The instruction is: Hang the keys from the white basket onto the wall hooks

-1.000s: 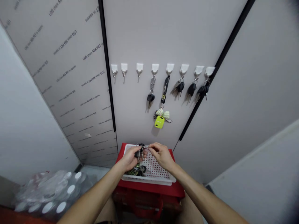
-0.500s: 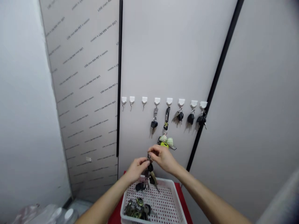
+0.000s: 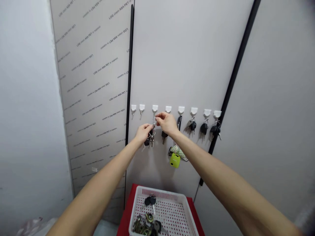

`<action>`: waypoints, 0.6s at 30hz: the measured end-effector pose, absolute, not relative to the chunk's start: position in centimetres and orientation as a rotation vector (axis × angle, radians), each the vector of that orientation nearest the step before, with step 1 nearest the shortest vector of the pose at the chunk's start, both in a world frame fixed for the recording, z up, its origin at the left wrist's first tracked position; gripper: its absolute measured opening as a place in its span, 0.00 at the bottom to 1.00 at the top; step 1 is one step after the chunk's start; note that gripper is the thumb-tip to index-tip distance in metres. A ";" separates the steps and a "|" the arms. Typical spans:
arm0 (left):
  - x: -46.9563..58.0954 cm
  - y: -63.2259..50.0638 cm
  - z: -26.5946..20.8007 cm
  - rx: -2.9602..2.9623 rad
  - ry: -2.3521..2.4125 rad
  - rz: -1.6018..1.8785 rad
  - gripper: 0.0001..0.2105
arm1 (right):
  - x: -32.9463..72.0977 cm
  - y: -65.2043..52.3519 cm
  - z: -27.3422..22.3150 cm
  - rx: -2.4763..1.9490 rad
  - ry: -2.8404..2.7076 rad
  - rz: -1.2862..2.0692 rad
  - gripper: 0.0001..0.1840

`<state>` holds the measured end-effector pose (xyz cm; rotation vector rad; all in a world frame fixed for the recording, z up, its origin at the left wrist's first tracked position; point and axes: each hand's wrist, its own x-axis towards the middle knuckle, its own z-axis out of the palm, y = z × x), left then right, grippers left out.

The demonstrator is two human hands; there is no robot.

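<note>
Just below a hook (image 3: pixel 155 108), left hand (image 3: pixel 143 133) and right hand (image 3: pixel 167 123) pinch keys (image 3: pixel 148 141); well below it sits a basket (image 3: pixel 186 207).

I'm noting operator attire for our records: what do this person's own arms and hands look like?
The left hand and right hand are bare, with no gloves. The left forearm and right forearm show no sleeves, watch or bracelet. Nails are too small to judge.
</note>
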<state>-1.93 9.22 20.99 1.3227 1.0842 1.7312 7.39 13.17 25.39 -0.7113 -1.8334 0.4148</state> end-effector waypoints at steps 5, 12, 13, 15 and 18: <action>-2.6 11.8 22.1 1.401 1.306 1.858 0.08 | 6.0 14.8 27.0 -0.828 -1.790 0.254 0.08; -3.2 13.9 22.1 1.500 1.639 1.816 0.08 | 4.6 16.1 27.7 -1.067 -1.830 0.073 0.11; -3.3 13.8 21.9 1.508 1.643 1.804 0.08 | 4.8 15.9 27.6 -1.072 -1.849 0.059 0.11; -3.4 13.1 21.0 1.510 1.647 1.790 0.10 | 5.3 15.3 27.1 -1.036 -1.886 0.030 0.12; -3.5 11.3 18.2 1.510 1.684 1.790 0.13 | 7.0 13.7 24.7 -0.914 -1.912 -0.031 0.13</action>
